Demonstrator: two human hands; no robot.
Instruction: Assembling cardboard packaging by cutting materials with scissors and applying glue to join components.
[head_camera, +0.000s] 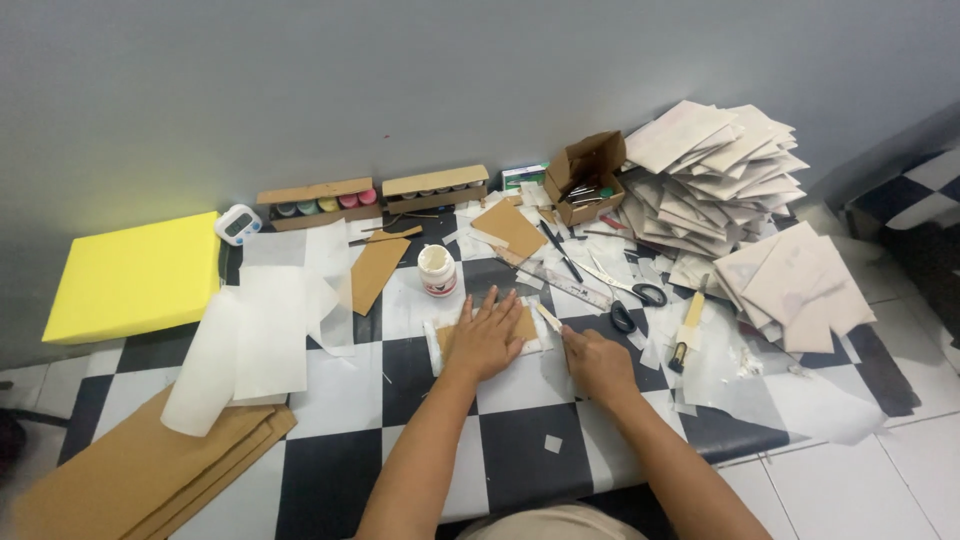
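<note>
A small brown cardboard piece (522, 327) lies flat on white paper on the black-and-white checkered floor (520, 440), centre of view. The left hand (487, 335) presses down on it, palm flat, fingers extended and slightly spread. The right hand (597, 362) sits just beside its right edge, fingers closed around a thin pale tool (549, 318), possibly a craft knife; the blade is too small to confirm. A white glue jar (437, 270) stands just behind. Scissors (634, 292) and a ruler (565, 285) lie to the right rear. Stacked pale envelopes (715, 170) rest against the wall; cardboard sheets (140, 470) lie at the left.
</note>
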